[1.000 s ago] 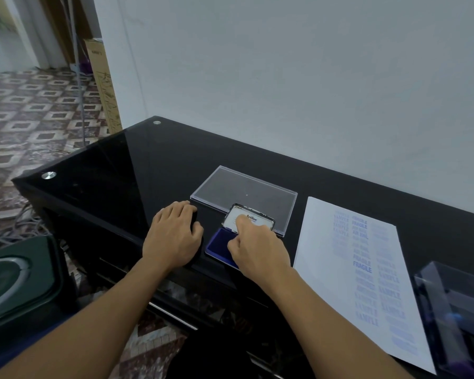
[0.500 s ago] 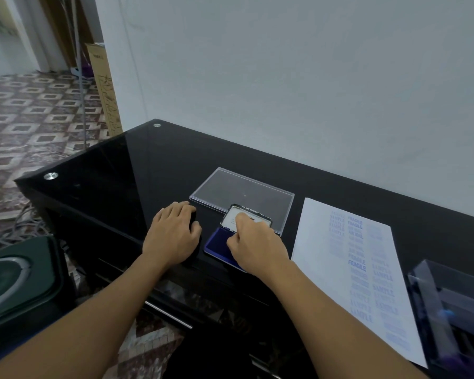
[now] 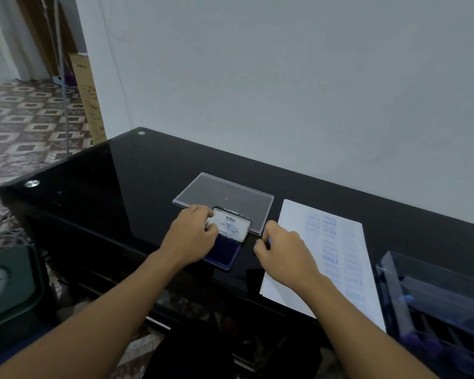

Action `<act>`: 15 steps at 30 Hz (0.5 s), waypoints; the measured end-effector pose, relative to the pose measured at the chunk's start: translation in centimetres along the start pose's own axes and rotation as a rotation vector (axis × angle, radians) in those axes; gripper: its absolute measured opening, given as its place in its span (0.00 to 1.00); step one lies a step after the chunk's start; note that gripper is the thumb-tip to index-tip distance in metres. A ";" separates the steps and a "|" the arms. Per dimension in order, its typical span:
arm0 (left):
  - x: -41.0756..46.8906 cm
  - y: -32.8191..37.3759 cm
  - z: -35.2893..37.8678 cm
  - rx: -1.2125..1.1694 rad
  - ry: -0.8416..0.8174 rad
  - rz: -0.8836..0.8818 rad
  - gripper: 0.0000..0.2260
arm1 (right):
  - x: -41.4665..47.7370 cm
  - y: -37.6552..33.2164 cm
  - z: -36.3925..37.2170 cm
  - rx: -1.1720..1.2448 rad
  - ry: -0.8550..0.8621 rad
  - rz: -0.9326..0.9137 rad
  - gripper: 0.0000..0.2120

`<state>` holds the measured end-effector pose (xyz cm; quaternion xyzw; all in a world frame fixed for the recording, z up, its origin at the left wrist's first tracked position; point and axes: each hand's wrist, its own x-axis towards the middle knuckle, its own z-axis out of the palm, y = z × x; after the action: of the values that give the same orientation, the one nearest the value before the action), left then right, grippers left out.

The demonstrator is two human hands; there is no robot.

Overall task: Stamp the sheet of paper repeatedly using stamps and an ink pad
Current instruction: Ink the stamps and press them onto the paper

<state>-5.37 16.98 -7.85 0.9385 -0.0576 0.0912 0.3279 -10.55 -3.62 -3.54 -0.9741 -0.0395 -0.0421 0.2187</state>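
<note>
Close by on the right, a clear box (image 3: 432, 305) sits at the edge of the black table (image 3: 121, 192). Beside it lies the sheet of paper (image 3: 350, 242), with pale blue words stamped down it. The right hand (image 3: 287, 255) is at the paper's left edge with its fingers curled. A bit of blue peeks out, but I cannot tell what it holds. Just left, the left hand (image 3: 192, 239) pinches the raised lid (image 3: 233, 227) of the ink pad (image 3: 226, 254). Behind that lies a flat clear cover (image 3: 224, 194).

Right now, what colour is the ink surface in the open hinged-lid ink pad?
Dark blue ink surface; the head view shows it best.
</note>
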 end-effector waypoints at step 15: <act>-1.7 9.1 6.5 -0.064 -0.060 0.304 0.14 | -0.7 7.8 -6.3 -0.006 0.050 0.242 0.08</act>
<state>-7.72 5.89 -7.70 0.9105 -0.2118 0.1096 0.3379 -10.95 -13.42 -1.26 -0.9711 0.0839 -0.0399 0.2200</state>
